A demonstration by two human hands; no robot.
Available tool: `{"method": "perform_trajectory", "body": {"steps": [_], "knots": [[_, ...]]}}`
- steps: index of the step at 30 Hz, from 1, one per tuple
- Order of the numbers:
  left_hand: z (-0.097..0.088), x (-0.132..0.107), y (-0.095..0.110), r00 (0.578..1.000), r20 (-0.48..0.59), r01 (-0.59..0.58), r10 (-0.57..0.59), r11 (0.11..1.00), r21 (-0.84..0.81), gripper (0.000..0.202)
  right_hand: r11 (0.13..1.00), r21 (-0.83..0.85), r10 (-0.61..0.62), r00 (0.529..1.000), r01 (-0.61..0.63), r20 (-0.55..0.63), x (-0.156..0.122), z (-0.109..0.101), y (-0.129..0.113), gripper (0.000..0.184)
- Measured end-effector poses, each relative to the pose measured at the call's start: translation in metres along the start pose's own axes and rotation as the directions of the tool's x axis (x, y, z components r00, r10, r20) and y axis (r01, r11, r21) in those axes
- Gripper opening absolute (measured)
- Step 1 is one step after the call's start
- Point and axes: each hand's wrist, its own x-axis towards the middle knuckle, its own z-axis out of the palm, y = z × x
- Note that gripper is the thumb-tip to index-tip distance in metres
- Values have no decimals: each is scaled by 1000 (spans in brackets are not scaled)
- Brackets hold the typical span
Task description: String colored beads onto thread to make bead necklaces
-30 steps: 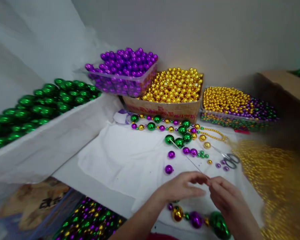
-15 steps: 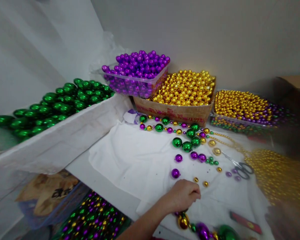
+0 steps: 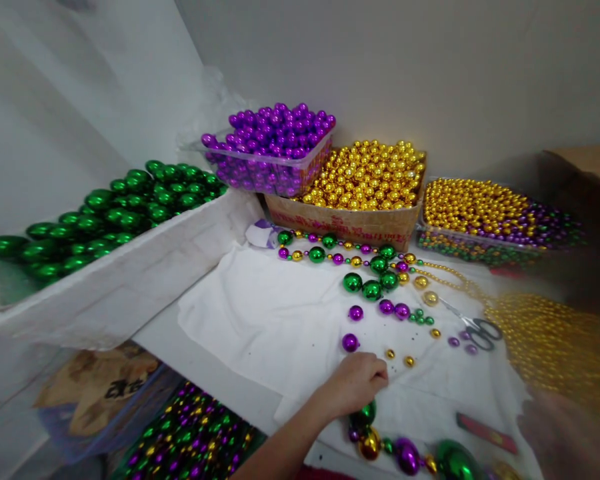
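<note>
My left hand is closed over the white cloth, its fingertips hidden from me. From just beneath it runs a strand of large beads: a green bead, a gold bead, a purple bead and a bigger green bead. What the fingers hold cannot be made out. My right hand is a blur at the lower right, close to a red and dark strip. Loose purple beads and small gold beads lie beyond the left hand.
Green baubles fill a white foam box at left. Behind stand a clear tub of purple beads, a cardboard box of gold ones and a mixed bin. Scissors lie near gold bead strings. A finished-looking garland crosses the cloth.
My left hand has shifted slightly left and away from me, and the green bead below it now shows. My right hand, blurred in both frames, has moved a little left.
</note>
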Motion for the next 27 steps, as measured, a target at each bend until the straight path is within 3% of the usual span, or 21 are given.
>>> {"method": "perform_trajectory", "body": {"steps": [6, 9, 12, 18, 27], "knots": [[-20, -3, -21, 998, 38, 65, -58, 965, -253, 21, 978, 25, 207, 971, -206, -118, -4, 16, -7, 34], [-39, -6, -27, 983, 65, 180, -170, 851, -493, 25, 957, 38, 291, 952, -289, -91, -5, 16, -3, 34], [-59, -4, -27, 979, 20, 171, -202, 766, -620, 27, 969, -27, 243, 969, -245, -50, -8, 16, -3, 32], [-80, 18, -29, 917, -264, 73, -300, 775, -628, 23, 975, -187, 114, 993, -116, -21, -11, 18, -2, 21], [-76, 24, -36, 917, -279, 66, -284, 799, -597, 29, 986, -142, 87, 996, -89, -17, -14, 10, 7, 15]]}}
